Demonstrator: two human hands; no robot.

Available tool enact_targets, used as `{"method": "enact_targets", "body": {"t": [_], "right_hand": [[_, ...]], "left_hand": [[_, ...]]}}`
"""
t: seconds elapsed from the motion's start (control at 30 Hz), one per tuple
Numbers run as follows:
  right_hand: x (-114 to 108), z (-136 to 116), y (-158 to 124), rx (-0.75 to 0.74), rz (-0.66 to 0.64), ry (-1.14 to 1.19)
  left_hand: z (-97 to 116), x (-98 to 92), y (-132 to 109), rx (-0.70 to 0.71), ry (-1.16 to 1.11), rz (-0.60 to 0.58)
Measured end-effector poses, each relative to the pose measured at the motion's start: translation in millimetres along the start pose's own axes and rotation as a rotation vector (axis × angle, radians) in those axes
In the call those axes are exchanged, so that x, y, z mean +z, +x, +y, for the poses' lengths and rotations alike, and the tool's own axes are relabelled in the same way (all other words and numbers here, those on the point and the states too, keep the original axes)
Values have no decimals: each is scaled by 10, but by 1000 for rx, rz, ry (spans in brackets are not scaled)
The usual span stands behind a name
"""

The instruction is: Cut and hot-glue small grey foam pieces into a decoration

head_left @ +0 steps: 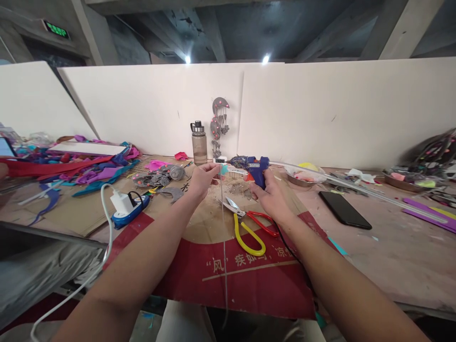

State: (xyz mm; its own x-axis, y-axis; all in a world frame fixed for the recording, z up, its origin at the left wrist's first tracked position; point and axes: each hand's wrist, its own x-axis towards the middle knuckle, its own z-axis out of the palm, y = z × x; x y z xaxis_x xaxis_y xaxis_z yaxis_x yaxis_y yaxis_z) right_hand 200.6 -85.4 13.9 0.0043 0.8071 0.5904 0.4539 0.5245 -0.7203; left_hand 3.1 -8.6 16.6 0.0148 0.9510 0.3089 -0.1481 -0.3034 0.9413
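My left hand (204,179) pinches a small turquoise piece (223,169) at its fingertips. A thin grey cord (224,228) hangs from there past the table's front edge. In my right hand (271,194) is a blue glue gun (259,167), its nozzle pointing left, close to the turquoise piece. Whether the nozzle touches the piece I cannot tell. A long clear glue stick (338,180) runs out of the gun's back to the right. Below the hands lie scissors (239,213) with one yellow and one red handle, on a red and brown paper sheet (192,275).
A water bottle (199,145) and a grey crescent ornament (221,104) stand at the back. Left are a blue power strip (130,211) with a white plug, grey felt pieces (156,178) and a colourful fabric heap (96,164). A black phone (345,209) and a bowl (304,178) lie right.
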Motion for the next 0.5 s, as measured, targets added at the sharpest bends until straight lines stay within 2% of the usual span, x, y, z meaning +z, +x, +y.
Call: {"method": "enact_targets", "body": {"t": [0.17, 0.5], "right_hand": [[18, 53, -33, -70, -2, -139], [6, -48, -63, -72, -44, -231]], "left_hand": [[-11, 13, -3, -3, -6, -4], [-27, 18, 4, -2, 8, -14]]}}
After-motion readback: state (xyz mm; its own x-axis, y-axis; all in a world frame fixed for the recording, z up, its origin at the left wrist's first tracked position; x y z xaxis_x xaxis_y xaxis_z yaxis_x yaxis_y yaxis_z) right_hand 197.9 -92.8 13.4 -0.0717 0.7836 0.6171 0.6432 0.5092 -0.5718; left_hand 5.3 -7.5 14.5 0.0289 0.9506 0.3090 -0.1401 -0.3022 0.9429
